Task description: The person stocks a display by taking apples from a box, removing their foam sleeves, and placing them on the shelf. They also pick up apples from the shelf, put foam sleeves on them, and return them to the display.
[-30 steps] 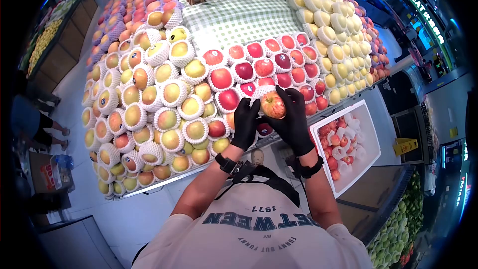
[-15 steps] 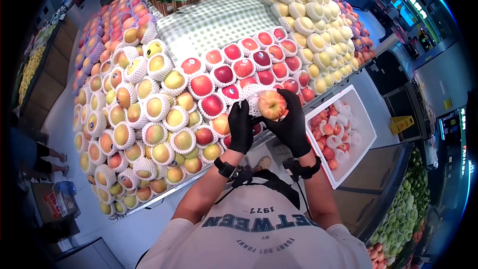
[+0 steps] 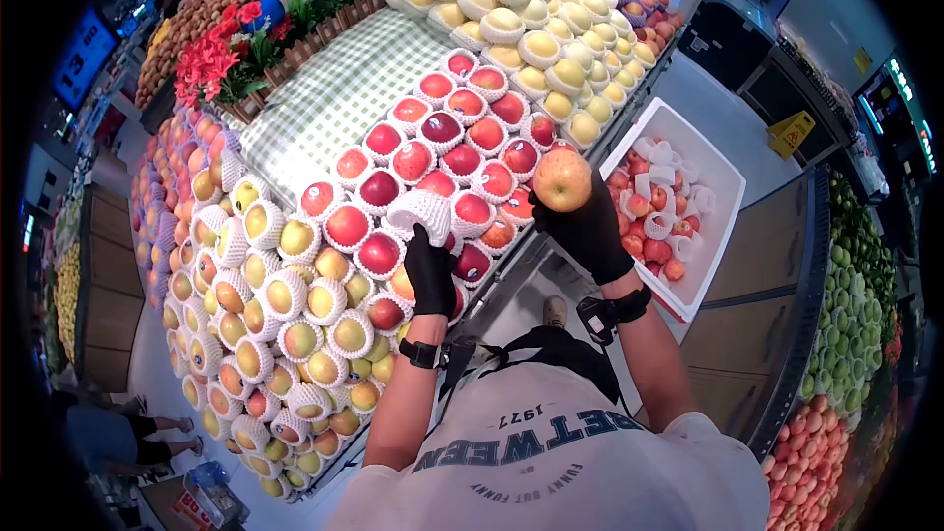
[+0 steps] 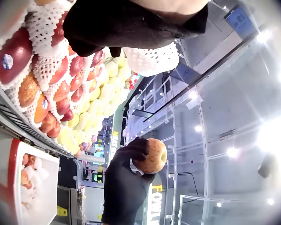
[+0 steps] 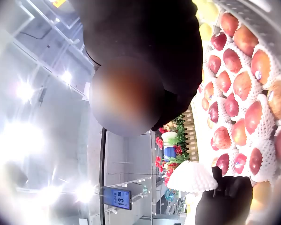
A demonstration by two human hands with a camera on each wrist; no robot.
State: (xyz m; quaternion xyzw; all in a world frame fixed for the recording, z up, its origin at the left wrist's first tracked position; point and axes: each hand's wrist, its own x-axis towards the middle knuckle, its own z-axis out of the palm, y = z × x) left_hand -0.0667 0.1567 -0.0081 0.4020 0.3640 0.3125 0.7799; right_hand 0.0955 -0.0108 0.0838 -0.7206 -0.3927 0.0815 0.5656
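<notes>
Shop floor (image 3: 703, 93): pale, showing at the right and the far left.
Fruit stand (image 3: 497, 280): sloping display with a straight near edge.
Yellow-green fruit (image 3: 285, 295): left part of the display, many pieces seated in white foam nets (image 3: 232, 244).
Pale yellow fruit (image 3: 539, 44): far right part, stacked, netted likewise.
Red apples (image 3: 379, 189): middle of the display, in rows, most of them netted.
Checked cloth (image 3: 344, 88): green and white, on the far side, beyond the red apples.
White box (image 3: 703, 256): right of the display, holding apples and loose foam pieces (image 3: 661, 175).
Right hand (image 3: 590, 236): black-gloved, left of the white box; fingers and thumb curled round one unwrapped apple (image 3: 562, 181).
Left hand (image 3: 431, 273): black-gloved, at the near part of the red apples; fingertips clamped on an emptied net (image 3: 421, 211).
Unwrapped apple: yellow-orange, upheld in the right hand, well apart from the net.
Emptied net: white, above the red apples; contact with them cannot be told.
</notes>
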